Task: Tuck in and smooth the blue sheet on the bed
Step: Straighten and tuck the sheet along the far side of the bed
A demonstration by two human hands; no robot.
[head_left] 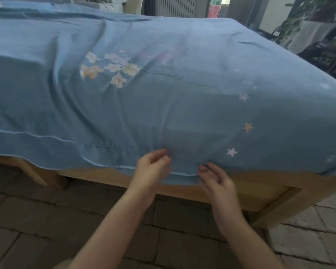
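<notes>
Nearest the camera, 2 bare forearms reach over a dark stone-tile floor (47,220) toward the near edge of the bed frame (260,193), a pale wooden rail. The left hand (151,167) sits just above that rail with its fingers curled against the hanging hem of the blue sheet (182,117); motion blur hides whether it pinches the cloth or only touches it. The right hand (215,181), just beside it over the rail, has loosely curled fingers whose tips meet the hem, and its grip cannot be told either. Above the rail the sheet covers the whole bed, wrinkled, with a flower print (109,68) and 3 clear stars (247,126). Beyond the frame's far side stand a radiator (175,5) and leafy plants (303,18).
</notes>
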